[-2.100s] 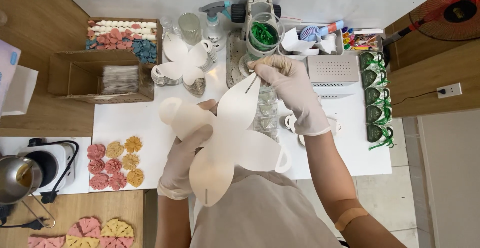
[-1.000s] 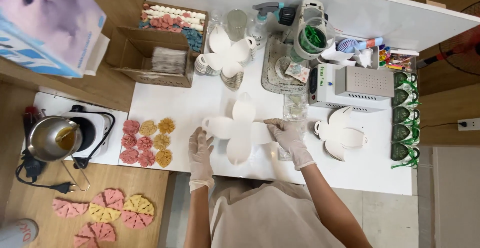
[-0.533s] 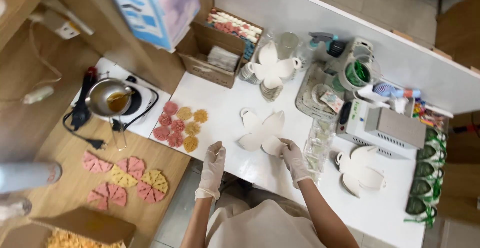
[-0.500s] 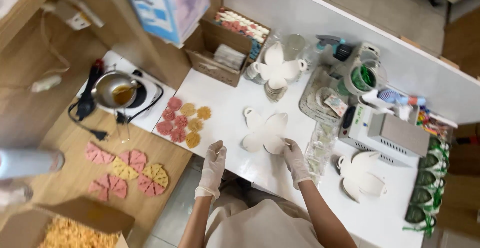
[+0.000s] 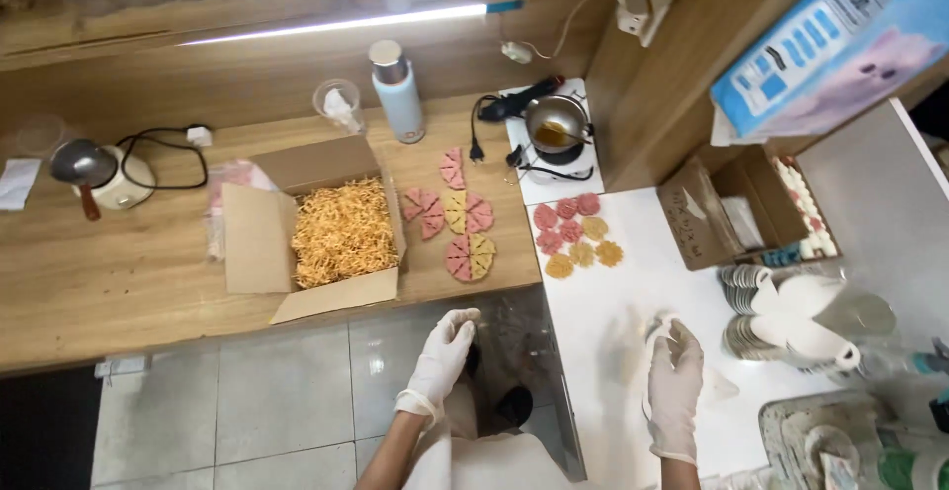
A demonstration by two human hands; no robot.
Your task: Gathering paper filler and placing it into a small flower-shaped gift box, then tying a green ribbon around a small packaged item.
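On the white table (image 5: 593,352) at the right, the right hand (image 5: 675,383) in a white glove rests on a white flower-shaped tray (image 5: 714,383). The picture is blurry there, so the tray's shape is hard to see, but most of it seems to lie under and just to the right of the fingers. The fingers point up and away from the body and look bent over the tray's edge; I cannot tell if they pinch it.

The left hand (image 5: 442,354) hangs over the grey floor (image 5: 247,401), apart from the table. Its fingers are curled loosely and hold nothing. The right hand is the nearer one to the tray. A stack of white trays (image 5: 781,314) sits just beyond, further right.
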